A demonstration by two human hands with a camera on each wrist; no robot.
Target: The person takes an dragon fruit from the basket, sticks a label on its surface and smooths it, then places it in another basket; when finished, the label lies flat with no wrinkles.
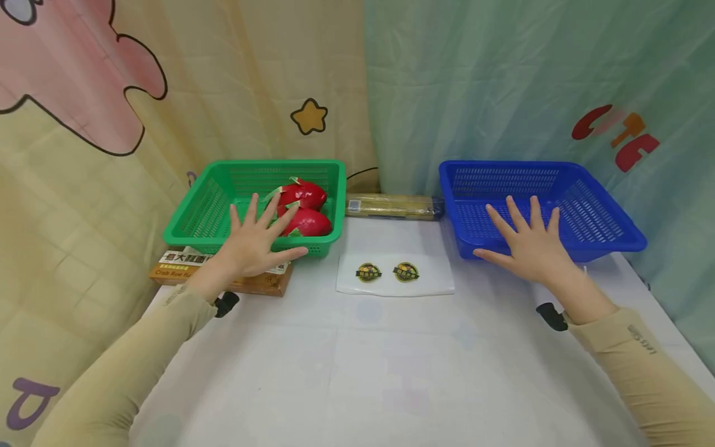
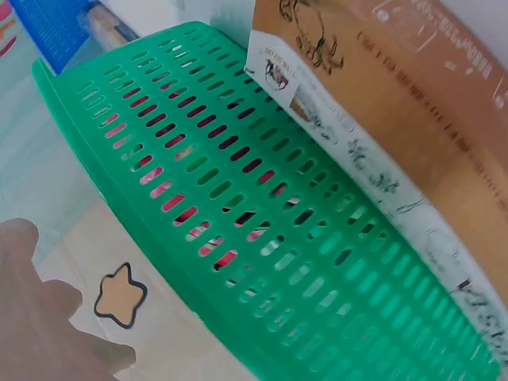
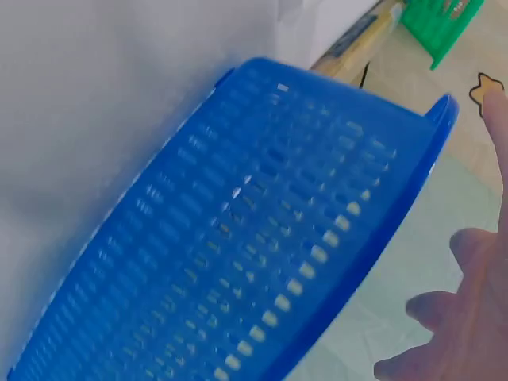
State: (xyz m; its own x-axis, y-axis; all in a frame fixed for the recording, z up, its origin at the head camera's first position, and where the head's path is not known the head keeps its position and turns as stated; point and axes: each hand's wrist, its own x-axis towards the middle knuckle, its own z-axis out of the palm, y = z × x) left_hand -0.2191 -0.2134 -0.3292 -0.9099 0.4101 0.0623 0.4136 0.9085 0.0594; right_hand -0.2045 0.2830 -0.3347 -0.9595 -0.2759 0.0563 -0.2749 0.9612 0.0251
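Observation:
My left hand (image 1: 249, 245), fingers spread straight, hovers over the front rim of a green plastic basket (image 1: 190, 239) and holds nothing. Inside that basket, to the right, lie red dragon fruits (image 1: 310, 222) with green-tipped scales. Opposite, my right hand (image 1: 533, 245) is spread wide above the front edge of a blue plastic basket (image 1: 611, 233), also with nothing in its grasp. Through the slots of the green basket's wall (image 2: 214, 167), patches of red show in the left wrist view. The blue basket's slotted side (image 3: 262, 206) fills much of the right wrist view.
A brown box (image 1: 262, 284) printed with a crab lies in front of the green basket. Between the baskets are a wrapped yellowish bundle (image 1: 393, 206) and white plastic bags (image 1: 396, 282) with two round logos. Curtains (image 1: 503, 74) hang behind the white table (image 1: 357, 372).

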